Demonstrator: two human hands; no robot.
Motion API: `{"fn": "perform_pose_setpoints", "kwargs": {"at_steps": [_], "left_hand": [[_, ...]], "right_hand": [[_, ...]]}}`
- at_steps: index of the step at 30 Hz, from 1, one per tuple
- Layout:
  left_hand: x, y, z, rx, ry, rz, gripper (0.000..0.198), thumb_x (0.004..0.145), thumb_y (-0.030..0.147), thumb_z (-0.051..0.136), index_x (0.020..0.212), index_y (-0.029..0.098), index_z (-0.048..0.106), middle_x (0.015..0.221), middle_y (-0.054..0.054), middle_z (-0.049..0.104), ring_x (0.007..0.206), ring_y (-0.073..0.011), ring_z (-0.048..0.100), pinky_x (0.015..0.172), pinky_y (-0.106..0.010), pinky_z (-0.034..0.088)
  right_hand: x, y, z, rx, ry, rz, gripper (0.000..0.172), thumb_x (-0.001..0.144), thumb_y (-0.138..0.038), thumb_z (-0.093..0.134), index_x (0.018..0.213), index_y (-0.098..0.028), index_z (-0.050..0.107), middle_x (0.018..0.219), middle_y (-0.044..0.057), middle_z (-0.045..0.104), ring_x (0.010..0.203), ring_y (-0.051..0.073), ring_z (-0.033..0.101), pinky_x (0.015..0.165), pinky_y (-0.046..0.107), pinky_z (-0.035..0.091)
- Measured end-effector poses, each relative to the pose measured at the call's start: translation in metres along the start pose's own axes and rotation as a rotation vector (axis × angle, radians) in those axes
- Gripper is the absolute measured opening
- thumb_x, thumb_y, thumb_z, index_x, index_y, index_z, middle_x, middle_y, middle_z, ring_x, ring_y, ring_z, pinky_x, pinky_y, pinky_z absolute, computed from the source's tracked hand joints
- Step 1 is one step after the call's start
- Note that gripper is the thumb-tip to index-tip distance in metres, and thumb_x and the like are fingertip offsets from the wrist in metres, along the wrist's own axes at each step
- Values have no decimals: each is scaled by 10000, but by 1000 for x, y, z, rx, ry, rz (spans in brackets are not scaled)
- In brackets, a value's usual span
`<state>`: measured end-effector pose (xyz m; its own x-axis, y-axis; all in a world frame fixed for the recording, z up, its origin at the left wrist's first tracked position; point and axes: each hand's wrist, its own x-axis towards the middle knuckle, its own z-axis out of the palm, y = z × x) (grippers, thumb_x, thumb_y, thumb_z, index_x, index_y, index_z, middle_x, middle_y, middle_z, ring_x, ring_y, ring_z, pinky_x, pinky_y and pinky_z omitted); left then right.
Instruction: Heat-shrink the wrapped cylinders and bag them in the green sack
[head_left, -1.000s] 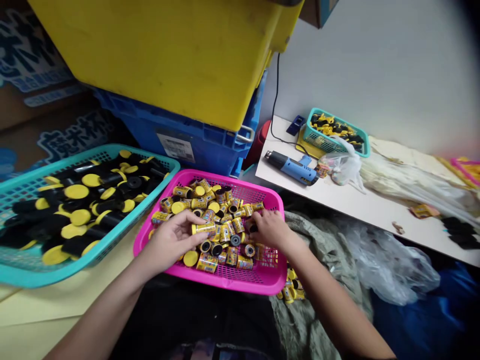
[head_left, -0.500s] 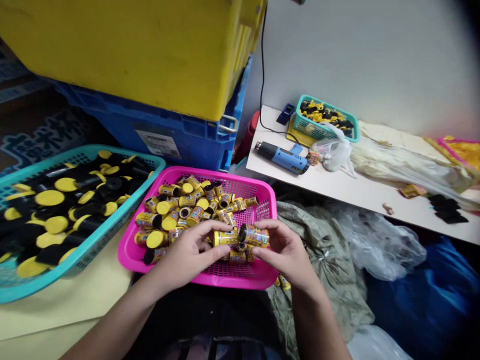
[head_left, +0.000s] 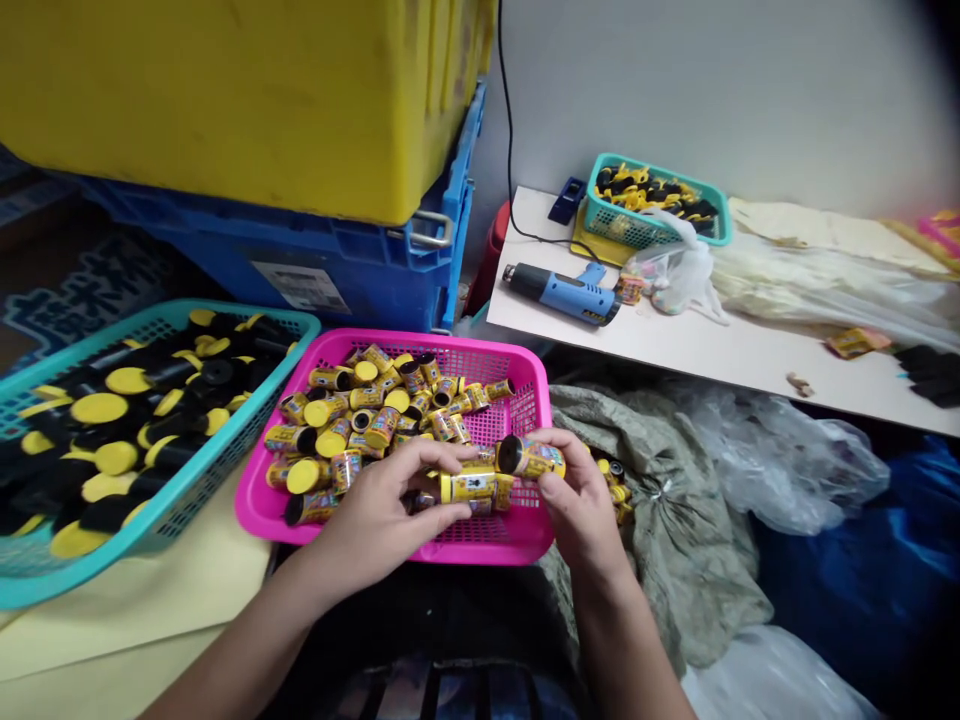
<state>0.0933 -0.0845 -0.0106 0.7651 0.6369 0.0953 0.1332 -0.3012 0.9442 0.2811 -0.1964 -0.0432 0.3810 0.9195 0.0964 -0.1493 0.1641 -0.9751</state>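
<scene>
My left hand (head_left: 394, 505) has a small yellow canister (head_left: 469, 486) between thumb and fingers, its printed label showing a black figure. In my right hand (head_left: 583, 505) is a second printed canister (head_left: 534, 459), pinched by its right end, with a black end turned left. Both hands are over the front right of a pink basket (head_left: 491, 545). Many similar canisters (head_left: 382, 427) lie jumbled inside it, some with yellow ends up, others showing black ends. My left fingers hide part of the pile.
At left, a turquoise basket (head_left: 176, 495) holds black tubes with yellow caps. Behind stand a blue crate (head_left: 382, 285) and a yellow bin (head_left: 247, 110). On the white table (head_left: 675, 345) lie a blue heat gun (head_left: 562, 292) and a small turquoise basket (head_left: 637, 232). A grey-green sack (head_left: 690, 540) sits at right.
My right hand has shifted right with its canister, widening the gap between the two canisters. The left canister is slightly lower and further right. The view has also shifted a little.
</scene>
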Motion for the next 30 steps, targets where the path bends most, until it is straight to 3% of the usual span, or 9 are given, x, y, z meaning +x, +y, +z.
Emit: {"fn": "perform_pose_setpoints", "kwargs": {"at_steps": [4,6,11,16,19,23,26,28,30], "left_hand": [[0,-3,-3,364,95,476,274,840,15,582,994,239,555,1283,-66,577,1147,-175,611,959,-330,535],[1,-5,-3,430,106,580,295,843,0,567,1022,233,552,1269,-74,541,1096,-159,621,911,-299,557],[5,-9,2,501,71,607,291,845,-1,568,1047,206,544,1265,-96,491,1109,-174,596,905,-292,557],[7,-10,4,508,46,623,315,841,-18,567,1074,193,534,1280,-104,455,1146,-179,571,926,-283,545],[11,-6,11,511,36,611,277,860,20,570,1066,201,536,1272,-94,462,1139,-168,568,940,-276,540],[15,0,32,513,16,550,332,878,112,598,1180,210,499,1297,-108,473,1205,-203,539,994,-321,519],[18,-2,42,510,-30,484,589,884,213,622,1404,222,348,1375,-144,440,1227,-252,541,1025,-399,503],[19,-7,40,526,-59,436,643,902,266,596,1465,253,285,1414,-147,415,1183,-258,581,1028,-428,499],[18,-13,34,541,-74,385,607,924,297,551,1472,282,291,1419,-134,420,1125,-245,619,1007,-427,515]], "right_hand": [[-6,5,-2,44,-1,-17,372,798,-355,696,1103,-212,539,1082,41,541,949,67,567,831,141,503],[-8,6,-2,58,-1,-34,362,767,-310,725,1067,-213,547,1107,37,522,1024,70,548,888,139,490],[-12,8,-7,91,-19,-28,365,774,-308,717,1076,-235,526,1105,22,522,1016,65,547,888,144,490],[-14,13,-6,110,-31,-3,417,863,-454,605,1181,-234,450,1050,40,539,887,64,568,785,151,502],[-16,11,9,24,34,-44,355,957,-465,435,1235,-246,405,1093,46,520,945,61,559,851,168,498],[-16,12,25,-218,220,-151,404,929,-464,497,1235,-232,370,1077,49,497,929,56,537,847,156,483],[-15,23,-2,-398,449,-173,553,909,-630,406,1240,-199,305,1118,92,472,959,97,531,860,214,490],[-19,34,-44,-526,592,-101,641,910,-686,303,1283,-167,261,1199,136,438,1042,129,514,928,268,479],[-28,47,-96,-661,651,54,660,929,-650,311,1333,-130,272,1239,152,430,1083,143,499,994,320,455]]}}
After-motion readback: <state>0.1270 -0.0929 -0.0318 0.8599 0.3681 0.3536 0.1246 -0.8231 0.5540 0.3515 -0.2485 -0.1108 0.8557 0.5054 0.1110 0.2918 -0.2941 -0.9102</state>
